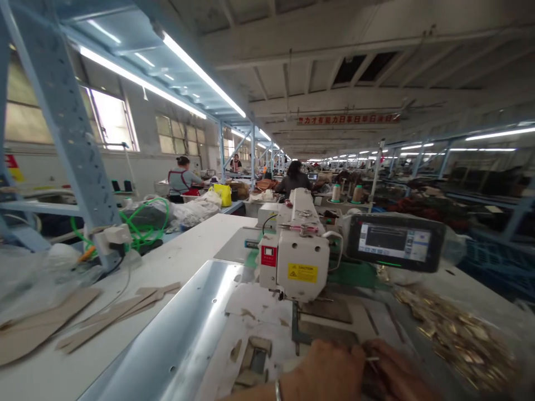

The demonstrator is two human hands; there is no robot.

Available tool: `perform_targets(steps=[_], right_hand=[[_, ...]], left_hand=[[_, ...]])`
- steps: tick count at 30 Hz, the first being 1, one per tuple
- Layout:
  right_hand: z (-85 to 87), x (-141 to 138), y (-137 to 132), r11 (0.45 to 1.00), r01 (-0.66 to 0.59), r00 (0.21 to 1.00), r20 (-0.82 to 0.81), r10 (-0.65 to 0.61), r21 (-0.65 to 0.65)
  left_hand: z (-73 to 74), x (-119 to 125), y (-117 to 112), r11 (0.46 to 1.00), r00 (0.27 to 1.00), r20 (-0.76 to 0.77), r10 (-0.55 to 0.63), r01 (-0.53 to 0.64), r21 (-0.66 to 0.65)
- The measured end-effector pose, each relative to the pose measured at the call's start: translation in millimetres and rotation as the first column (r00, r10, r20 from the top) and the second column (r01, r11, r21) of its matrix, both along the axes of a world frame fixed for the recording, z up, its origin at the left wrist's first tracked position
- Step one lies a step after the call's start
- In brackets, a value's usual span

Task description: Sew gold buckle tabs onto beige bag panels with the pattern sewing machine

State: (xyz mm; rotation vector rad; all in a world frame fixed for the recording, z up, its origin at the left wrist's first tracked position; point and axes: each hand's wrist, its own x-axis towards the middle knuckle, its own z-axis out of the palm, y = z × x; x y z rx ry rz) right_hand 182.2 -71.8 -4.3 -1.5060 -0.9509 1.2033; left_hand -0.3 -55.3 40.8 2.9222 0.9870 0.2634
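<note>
My left hand (pixel 332 365), with a bracelet at the wrist, is at the bottom of the view with its fingers curled in; what they hold is hidden. Close against it on the right is my right hand (pixel 395 370), closed and slightly blurred. A thin pale stick (pixel 371 358) pokes out between the fingers there. Just beyond both hands a brown flat piece (pixel 328 331) lies in a dark frame (pixel 296 328) on the plate. Above these is the white head of a sewing machine (pixel 303 267). A beige cut-out piece (pixel 256 359) lies left of my left hand.
A lit control screen (pixel 393 242) stands right of the machine. Gold metal pieces (pixel 463 340) are heaped at the right. Brown strips (pixel 121 312) lie on the white table (pixel 184 250), left of a shiny metal plate (pixel 167 334). A person (pixel 296 179) sits ahead; another (pixel 183 179) works farther left.
</note>
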Motion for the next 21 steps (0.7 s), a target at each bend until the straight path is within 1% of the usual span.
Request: perform_targets(steps=[2, 3, 4, 6, 8, 9, 11, 14, 16, 18, 21], right_hand=[[-4.5, 0, 3, 0.990, -0.138, 0.988, 0.071, 0.135, 0.032], [-4.6, 0, 3, 0.983, -0.170, 0.978, 0.134, 0.160, 0.066], [-3.2, -1, 1, 0.976, -0.186, 0.963, 0.220, 0.158, 0.116], [3.5, -4, -5, 0.944, -0.211, 0.900, 0.428, 0.087, 0.254], [12.1, -8, -13, 0.888, -0.299, 0.788, 0.616, 0.023, 0.349], [15.7, -9, -15, 0.872, -0.329, 0.729, 0.684, -0.011, 0.364], [19.5, -10, -18, 0.849, -0.403, 0.614, 0.789, -0.026, 0.342], [18.4, -9, -18, 0.840, -0.445, 0.487, 0.871, -0.064, 0.311], [16.7, -9, -19, 0.846, -0.447, 0.425, 0.901, -0.084, 0.290], [16.4, -10, -19, 0.851, -0.454, 0.371, 0.925, -0.089, 0.263], [19.8, -16, -22, 0.831, -0.510, 0.309, 0.949, -0.064, 0.222]], left_hand=[[-5.4, 4, 3, 1.000, 1.000, -0.014, -0.001, 0.001, -0.010], [-6.4, 4, 3, 1.000, 1.000, -0.018, 0.013, -0.014, -0.019], [-6.1, 4, 2, 0.999, 0.999, -0.015, 0.036, -0.036, -0.027], [-2.2, 4, -3, 0.995, 0.996, -0.012, 0.085, -0.085, -0.050], [3.9, 5, -9, 0.990, 0.992, -0.019, 0.128, -0.129, -0.065], [6.7, 7, -11, 0.986, 0.989, -0.026, 0.147, -0.149, -0.074], [9.7, 10, -12, 0.977, 0.987, -0.039, 0.155, -0.159, -0.141], [7.9, 12, -7, 0.957, 0.992, -0.038, 0.119, -0.125, -0.263], [5.2, 11, -1, 0.952, 0.995, -0.036, 0.094, -0.100, -0.291], [3.6, 10, 7, 0.954, 0.996, -0.045, 0.074, -0.084, -0.288], [4.9, 10, 17, 0.959, 0.998, -0.051, 0.046, -0.058, -0.277]])
